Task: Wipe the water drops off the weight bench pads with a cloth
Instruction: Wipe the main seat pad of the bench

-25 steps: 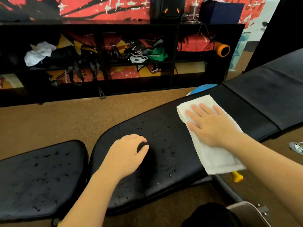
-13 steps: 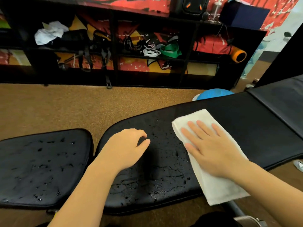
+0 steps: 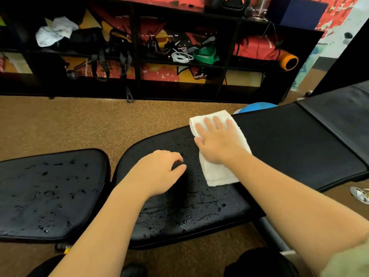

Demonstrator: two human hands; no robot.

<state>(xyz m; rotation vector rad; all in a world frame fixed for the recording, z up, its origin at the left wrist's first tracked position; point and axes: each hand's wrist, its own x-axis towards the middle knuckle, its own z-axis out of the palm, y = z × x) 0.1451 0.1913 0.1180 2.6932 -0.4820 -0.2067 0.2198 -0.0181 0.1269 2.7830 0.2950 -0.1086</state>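
Because the right hand (image 3: 218, 141) pressed flat, fingers spread, on the folded cloth (image 3: 220, 172), droplets near the loosely curled, empty left hand (image 3: 157, 172) risked being smeared or missed.

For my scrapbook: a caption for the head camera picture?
Right hand wipes wet bench pad with white cloth.

The folded white terry cloth (image 3: 219, 172) lies on the long black padded desk (image 3: 289, 148), under the right hand (image 3: 217, 142); the left hand (image 3: 157, 172) rests left of it; the small black seat pad (image 3: 50, 192) lies farther left.
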